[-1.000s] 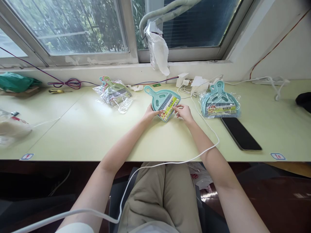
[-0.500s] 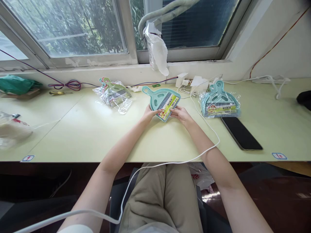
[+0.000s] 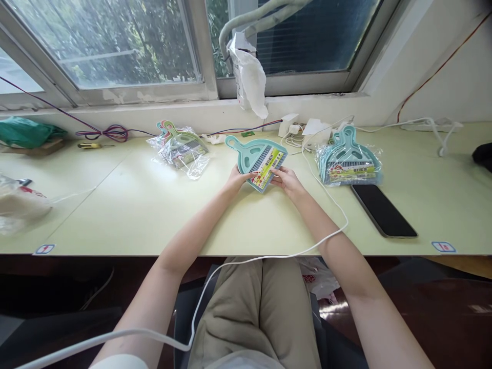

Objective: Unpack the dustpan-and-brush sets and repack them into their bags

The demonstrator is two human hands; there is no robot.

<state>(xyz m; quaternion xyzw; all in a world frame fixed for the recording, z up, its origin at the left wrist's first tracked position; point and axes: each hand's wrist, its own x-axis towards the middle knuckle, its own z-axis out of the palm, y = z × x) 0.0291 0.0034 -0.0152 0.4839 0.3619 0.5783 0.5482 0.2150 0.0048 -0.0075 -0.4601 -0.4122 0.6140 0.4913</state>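
Note:
Between my two hands a light-blue dustpan with a small brush in it is held tilted, its looped handle pointing up and left. A yellow printed label runs across the brush bristles. My left hand grips the lower left edge, thumb on the front. On the lower right edge, my right hand has its thumb on the label side and its fingers behind. To the right stand more blue dustpans in clear plastic; to the left lies a wrapped bundle of coloured dustpans.
A black phone lies at the right. A white cable crosses the table and passes over my right forearm. Along the back are a screwdriver, coiled wires and white plugs. A plastic bag sits far left.
Both hands keep the dustpan in almost the same place and tilt. The whole view has shifted very slightly.

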